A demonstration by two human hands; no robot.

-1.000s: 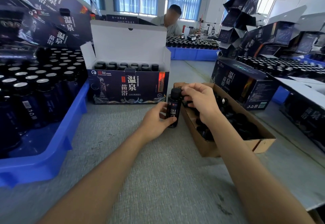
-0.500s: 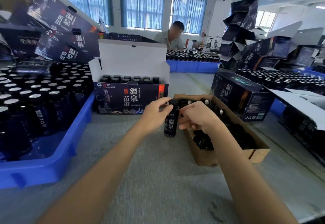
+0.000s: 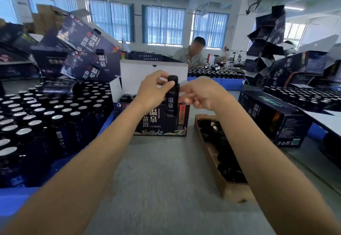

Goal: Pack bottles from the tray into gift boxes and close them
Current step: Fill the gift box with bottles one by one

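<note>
My left hand (image 3: 154, 90) grips a dark bottle (image 3: 172, 96) with a black cap, upright and raised in front of the open gift box (image 3: 162, 122). The box is dark with white characters, its white lid flap standing up behind, and several capped bottles show inside at its left end. My right hand (image 3: 201, 94) sits just right of the bottle, fingers loosely curled, touching or nearly touching its side. The blue tray (image 3: 103, 125) at left is full of silver-topped dark bottles.
A brown cardboard tray (image 3: 227, 186) of black caps lies at right on the grey table. A closed gift box (image 3: 275, 116) stands beyond it. Folded dark boxes are stacked at left and right. A person sits at the far table behind more bottle trays.
The bottle has gone from standing on the table beside the cardboard tray to being lifted up in front of the open gift box. Both hands rose with it, and the camera tilted up.
</note>
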